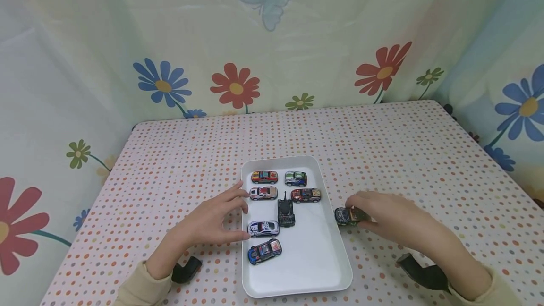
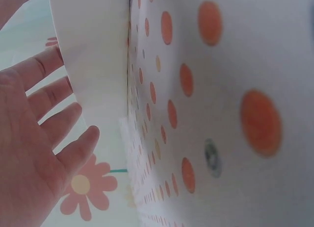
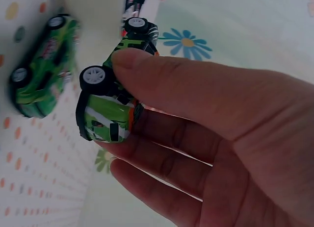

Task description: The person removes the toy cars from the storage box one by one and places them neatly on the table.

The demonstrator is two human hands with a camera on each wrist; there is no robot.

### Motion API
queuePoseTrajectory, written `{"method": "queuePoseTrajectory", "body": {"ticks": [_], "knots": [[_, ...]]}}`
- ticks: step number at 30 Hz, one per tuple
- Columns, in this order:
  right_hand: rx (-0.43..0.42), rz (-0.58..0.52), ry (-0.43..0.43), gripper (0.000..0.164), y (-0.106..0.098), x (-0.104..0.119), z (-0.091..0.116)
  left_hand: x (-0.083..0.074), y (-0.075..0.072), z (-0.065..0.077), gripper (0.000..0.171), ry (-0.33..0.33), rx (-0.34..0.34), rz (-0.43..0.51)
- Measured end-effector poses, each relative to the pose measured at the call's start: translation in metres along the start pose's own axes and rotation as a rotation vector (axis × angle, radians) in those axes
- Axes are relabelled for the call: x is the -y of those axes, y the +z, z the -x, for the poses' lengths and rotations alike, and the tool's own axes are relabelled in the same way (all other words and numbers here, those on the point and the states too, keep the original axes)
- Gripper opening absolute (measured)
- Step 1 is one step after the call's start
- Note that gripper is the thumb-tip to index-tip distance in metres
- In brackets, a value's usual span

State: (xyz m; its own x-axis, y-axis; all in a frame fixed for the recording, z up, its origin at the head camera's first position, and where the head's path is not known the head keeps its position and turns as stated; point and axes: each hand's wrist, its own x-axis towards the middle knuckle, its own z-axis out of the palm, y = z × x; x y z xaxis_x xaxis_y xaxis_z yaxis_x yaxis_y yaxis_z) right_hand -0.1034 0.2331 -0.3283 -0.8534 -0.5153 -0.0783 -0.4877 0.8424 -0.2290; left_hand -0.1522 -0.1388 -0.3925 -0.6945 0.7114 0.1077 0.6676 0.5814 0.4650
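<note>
My right hand pinches a green and black toy car between thumb and fingers, just outside the right wall of a white tray. A second green toy car shows close by on the tablecloth in the right wrist view. At the tray's left rim is my left hand, its fingers spread and holding nothing; in the left wrist view the fingertips are right at the tray's outer wall. Nearest to it inside are a white toy car and a blue one.
Inside the tray also stand a black tank-like toy, a red-yellow car, a white-red car, a green-white car and a dark red car. A dotted cloth covers the table; flowered curtains hang behind.
</note>
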Motion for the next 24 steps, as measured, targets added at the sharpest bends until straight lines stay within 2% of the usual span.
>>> {"method": "queuePoseTrajectory", "body": {"ticks": [11,16,24], "knots": [[0.076,-0.04,0.074,0.034,0.019,-0.012,0.014,0.001,0.002,-0.001,0.043,-0.002,-0.002,-0.009],[0.092,-0.045,0.059,0.033,0.029,-0.011,0.013,0.001,0.001,0.0,0.042,-0.007,-0.002,-0.01],[0.079,-0.033,-0.057,0.031,0.039,-0.009,0.011,0.001,0.001,-0.001,0.042,-0.027,0.016,-0.012]]}}
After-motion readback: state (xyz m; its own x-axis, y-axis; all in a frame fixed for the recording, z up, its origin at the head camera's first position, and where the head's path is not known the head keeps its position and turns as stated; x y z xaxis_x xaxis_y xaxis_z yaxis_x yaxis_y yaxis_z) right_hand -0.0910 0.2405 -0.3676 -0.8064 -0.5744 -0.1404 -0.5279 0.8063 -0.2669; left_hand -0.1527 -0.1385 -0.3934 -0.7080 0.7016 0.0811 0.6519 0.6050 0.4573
